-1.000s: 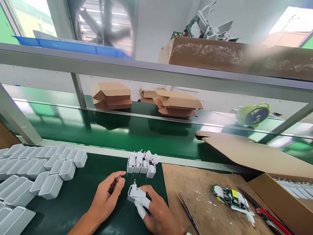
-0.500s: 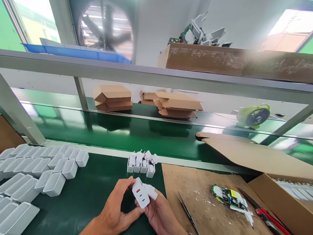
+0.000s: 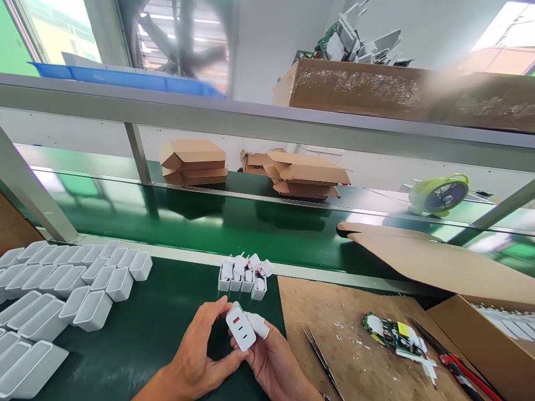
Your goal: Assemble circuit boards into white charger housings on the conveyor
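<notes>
A white charger with a red-marked port and two more slots in its face is tilted between my hands over the green mat. My right hand grips it from the right, its thumb wrapped in a white cover pressed on the charger's side. On the left, my left hand curves around it, index fingertip by its top edge and thumb by its bottom end. Beyond my hands stands a small group of white housings with parts inside. Tweezers lie to the right of my right hand.
Rows of white open housings cover the left side. On the brown board lie a circuit board and red-handled pliers. At right stands a cardboard box. A green conveyor belt runs behind, under a shelf beam.
The view has tipped slightly downward and shifted a little. Both hands keep nearly the same pose around the charger.
</notes>
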`<state>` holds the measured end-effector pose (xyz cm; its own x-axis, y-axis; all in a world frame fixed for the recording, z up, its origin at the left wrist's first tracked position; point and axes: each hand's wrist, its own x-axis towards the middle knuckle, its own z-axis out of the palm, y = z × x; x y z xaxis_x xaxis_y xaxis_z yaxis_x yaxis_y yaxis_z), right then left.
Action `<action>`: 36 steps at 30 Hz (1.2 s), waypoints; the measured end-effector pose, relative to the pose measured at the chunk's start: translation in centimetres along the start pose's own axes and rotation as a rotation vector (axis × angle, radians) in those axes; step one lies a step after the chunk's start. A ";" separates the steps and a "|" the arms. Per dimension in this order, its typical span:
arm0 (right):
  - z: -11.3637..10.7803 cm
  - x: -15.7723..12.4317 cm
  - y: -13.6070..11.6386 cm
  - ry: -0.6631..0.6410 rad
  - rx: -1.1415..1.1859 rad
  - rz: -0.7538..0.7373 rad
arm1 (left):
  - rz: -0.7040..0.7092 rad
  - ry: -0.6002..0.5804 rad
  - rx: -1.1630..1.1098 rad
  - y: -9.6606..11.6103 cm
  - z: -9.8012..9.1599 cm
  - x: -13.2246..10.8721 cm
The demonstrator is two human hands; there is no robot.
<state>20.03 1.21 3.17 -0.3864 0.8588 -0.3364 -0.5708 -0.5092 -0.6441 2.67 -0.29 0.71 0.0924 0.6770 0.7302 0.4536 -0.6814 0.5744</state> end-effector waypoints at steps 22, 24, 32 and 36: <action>-2.1 -1.4 -1.4 -0.224 -1.748 -1.098 | -0.162 0.000 0.030 -1.3 -1.8 -0.1; -2.7 -0.9 -1.0 -0.220 -1.797 -1.062 | -0.164 0.022 0.035 -1.4 -2.0 0.0; -5.1 -0.1 0.5 -0.212 -1.743 -0.818 | -0.176 -0.077 0.006 -1.6 -0.8 -1.0; -2.9 -0.2 0.4 -0.075 -1.108 -0.610 | -0.153 -0.170 0.023 -1.4 0.0 -1.5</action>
<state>22.01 1.02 0.95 -0.3359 0.9127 0.2328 0.2261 0.3181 -0.9207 1.89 -0.34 -1.23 0.1686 0.8102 0.5614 0.4934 -0.5624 0.6635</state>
